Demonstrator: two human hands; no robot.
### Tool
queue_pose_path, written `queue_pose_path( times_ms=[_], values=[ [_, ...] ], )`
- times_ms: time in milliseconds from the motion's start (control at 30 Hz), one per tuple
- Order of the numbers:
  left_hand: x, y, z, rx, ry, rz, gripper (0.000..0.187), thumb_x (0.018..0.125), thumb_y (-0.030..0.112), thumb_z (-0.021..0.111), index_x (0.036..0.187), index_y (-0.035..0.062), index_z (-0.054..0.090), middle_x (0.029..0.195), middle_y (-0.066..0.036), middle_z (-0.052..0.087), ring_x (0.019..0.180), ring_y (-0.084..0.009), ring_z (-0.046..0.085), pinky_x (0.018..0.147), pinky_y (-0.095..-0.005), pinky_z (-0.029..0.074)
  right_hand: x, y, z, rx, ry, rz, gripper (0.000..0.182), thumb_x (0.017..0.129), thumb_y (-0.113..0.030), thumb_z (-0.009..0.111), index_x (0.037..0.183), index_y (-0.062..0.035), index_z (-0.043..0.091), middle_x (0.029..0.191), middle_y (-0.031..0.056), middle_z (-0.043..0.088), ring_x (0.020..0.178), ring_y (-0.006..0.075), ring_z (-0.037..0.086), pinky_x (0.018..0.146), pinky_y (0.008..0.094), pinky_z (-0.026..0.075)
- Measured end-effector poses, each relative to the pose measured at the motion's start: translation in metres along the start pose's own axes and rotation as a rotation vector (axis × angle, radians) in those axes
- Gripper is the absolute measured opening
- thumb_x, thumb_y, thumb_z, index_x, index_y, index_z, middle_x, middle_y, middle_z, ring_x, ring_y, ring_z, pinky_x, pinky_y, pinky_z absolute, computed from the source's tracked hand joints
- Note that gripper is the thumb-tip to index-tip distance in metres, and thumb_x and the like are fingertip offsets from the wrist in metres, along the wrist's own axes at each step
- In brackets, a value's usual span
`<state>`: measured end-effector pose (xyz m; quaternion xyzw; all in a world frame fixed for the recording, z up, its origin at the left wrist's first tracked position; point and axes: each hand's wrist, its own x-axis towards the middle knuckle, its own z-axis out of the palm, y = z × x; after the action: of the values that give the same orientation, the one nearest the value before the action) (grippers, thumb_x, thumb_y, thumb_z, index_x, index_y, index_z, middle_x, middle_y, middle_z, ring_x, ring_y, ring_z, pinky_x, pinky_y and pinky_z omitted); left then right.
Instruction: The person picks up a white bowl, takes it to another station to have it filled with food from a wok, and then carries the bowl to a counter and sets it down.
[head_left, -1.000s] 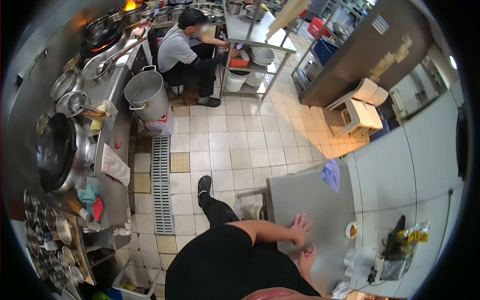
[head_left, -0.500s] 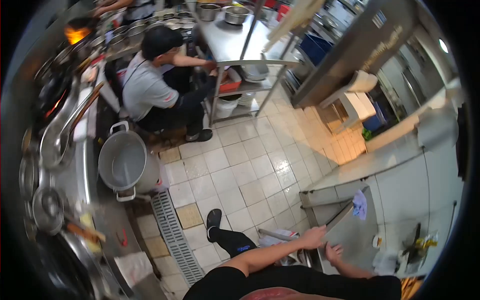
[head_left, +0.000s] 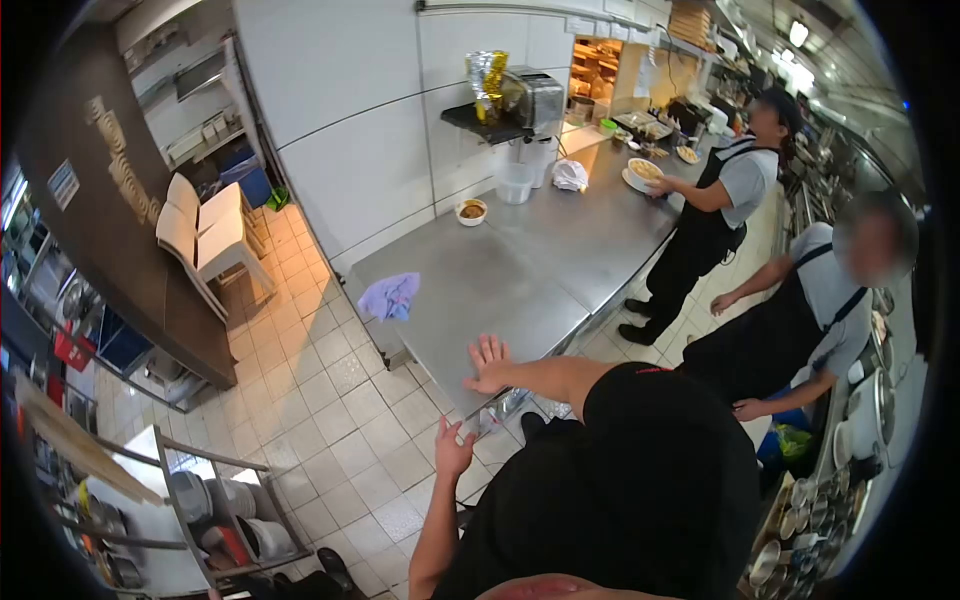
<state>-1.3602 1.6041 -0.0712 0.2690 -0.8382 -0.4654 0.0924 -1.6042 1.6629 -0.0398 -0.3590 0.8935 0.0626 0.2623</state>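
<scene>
My right hand (head_left: 490,366) rests on the steel worktable (head_left: 500,290) near its front corner, fingers spread. Just off the end edge, my left hand (head_left: 454,448) is raised with its fingers parted and slightly bent, holding nothing. A crumpled purple cloth (head_left: 390,297) lies at the far left corner of the tabletop, beyond both hands. Farther back, a small bowl of brown sauce (head_left: 471,212) stands by the wall, near a clear plastic tub (head_left: 514,184).
One co-worker (head_left: 740,180) holds a bowl of food (head_left: 644,171) at the table's far end. Another person (head_left: 770,310) stands close on my right. White chairs (head_left: 225,235) are at the left; a metal rack (head_left: 215,495) with stacked dishes is at lower left.
My view has swung right, from the stove side to the worktable and two co-workers. My right hand now lies spread on the tabletop; my left is off the edge, fingers apart.
</scene>
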Motion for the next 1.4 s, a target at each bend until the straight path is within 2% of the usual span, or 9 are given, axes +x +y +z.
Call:
queue_pose_path(
  times_ms=[167, 267, 367, 467, 567, 800, 900, 1100, 1400],
  values=[
    [0.055, 0.023, -0.014, 0.197, -0.013, 0.109, 0.049, 0.084, 0.032, 0.074, 0.125, 0.0065, 0.067, 0.156, -0.029, 0.033, 0.134, -0.0501, 0.041, 0.112, -0.0523, 0.037, -0.025, 0.008, -0.012, 0.058, 0.141, -0.122, 0.099, 0.087, -0.064, 0.058, 0.159, -0.0076, 0.02, 0.166, 0.0251, 0.005, 0.152, 0.046, 0.003, 0.12, 0.0619, 0.011],
    [0.097, 0.036, -0.006, 0.28, -0.07, 0.125, 0.049, 0.084, 0.032, 0.072, 0.126, 0.0066, 0.066, 0.157, -0.028, 0.032, 0.137, -0.0517, 0.038, 0.114, -0.0537, 0.034, -0.019, 0.045, -0.004, 0.227, 0.259, -0.333, 0.081, 0.085, -0.043, 0.068, 0.15, -0.0052, 0.038, 0.157, 0.0238, 0.03, 0.147, 0.0438, 0.025, 0.118, 0.056, 0.025],
    [0.13, 0.066, 0.006, 0.3, -0.113, 0.063, 0.051, 0.085, 0.032, 0.072, 0.129, 0.0064, 0.064, 0.158, -0.028, 0.029, 0.141, -0.0515, 0.032, 0.117, -0.0525, 0.03, -0.009, 0.09, -0.01, 0.554, 0.336, -0.388, 0.056, 0.08, -0.024, 0.07, 0.132, -0.0085, 0.056, 0.137, 0.0176, 0.052, 0.131, 0.0376, 0.046, 0.109, 0.0472, 0.04],
    [0.166, 0.077, 0.022, 0.387, -0.201, 0.052, 0.056, 0.085, 0.035, 0.071, 0.133, 0.0076, 0.062, 0.16, -0.027, 0.026, 0.145, -0.0509, 0.024, 0.119, -0.0522, 0.027, -0.003, 0.147, -0.021, 0.712, 0.426, -0.424, 0.028, 0.079, -0.01, 0.068, 0.107, -0.0082, 0.063, 0.117, 0.0151, 0.06, 0.114, 0.0347, 0.056, 0.096, 0.0442, 0.047],
    [0.191, 0.088, 0.042, 0.433, -0.243, -0.037, 0.066, 0.084, 0.039, 0.072, 0.141, 0.0109, 0.055, 0.163, -0.026, 0.02, 0.147, -0.0522, 0.017, 0.119, -0.0544, 0.027, 0.013, 0.203, -0.027, 0.89, 0.554, -0.402, 0.012, 0.078, -0.006, 0.068, 0.088, -0.0078, 0.063, 0.109, 0.0137, 0.061, 0.104, 0.0328, 0.06, 0.088, 0.0436, 0.05],
    [0.216, 0.129, 0.065, 0.534, -0.303, -0.348, 0.093, 0.081, 0.046, 0.073, 0.159, 0.0211, 0.028, 0.167, -0.022, 0.005, 0.15, -0.0527, 0.002, 0.11, -0.0734, 0.025, 0.042, 0.301, -0.062, 0.946, 0.723, -0.154, 0.009, 0.076, -0.007, 0.07, 0.082, -0.0095, 0.064, 0.105, 0.0126, 0.062, 0.104, 0.0329, 0.06, 0.091, 0.0413, 0.05],
    [0.215, 0.124, 0.067, 0.558, -0.308, -0.334, 0.096, 0.081, 0.048, 0.073, 0.159, 0.022, 0.025, 0.167, -0.022, 0.004, 0.15, -0.0531, 0.001, 0.108, -0.0762, 0.025, 0.05, 0.315, -0.064, 0.971, 0.754, -0.069, 0.009, 0.076, -0.008, 0.07, 0.082, -0.0096, 0.064, 0.105, 0.0124, 0.063, 0.105, 0.0339, 0.059, 0.092, 0.0425, 0.049],
    [0.224, 0.107, 0.068, 0.541, -0.358, -0.304, 0.103, 0.079, 0.052, 0.074, 0.16, 0.0211, 0.02, 0.165, -0.028, 0.001, 0.146, -0.0617, -0.002, 0.109, -0.0739, 0.026, 0.05, 0.307, -0.065, 0.98, 0.784, -0.018, 0.01, 0.075, -0.008, 0.07, 0.083, -0.01, 0.063, 0.106, 0.0127, 0.063, 0.107, 0.0354, 0.057, 0.092, 0.0437, 0.048],
    [0.264, 0.139, 0.087, 0.528, -0.368, -0.5, 0.111, 0.076, 0.059, 0.074, 0.161, 0.0204, 0.013, 0.158, -0.042, -0.004, 0.139, -0.0713, -0.004, 0.114, -0.072, 0.014, 0.057, 0.317, -0.058, 0.762, 0.879, -0.04, 0.011, 0.075, -0.008, 0.068, 0.084, -0.0112, 0.063, 0.099, 0.0108, 0.061, 0.097, 0.0347, 0.058, 0.087, 0.0455, 0.049]
  ],
)
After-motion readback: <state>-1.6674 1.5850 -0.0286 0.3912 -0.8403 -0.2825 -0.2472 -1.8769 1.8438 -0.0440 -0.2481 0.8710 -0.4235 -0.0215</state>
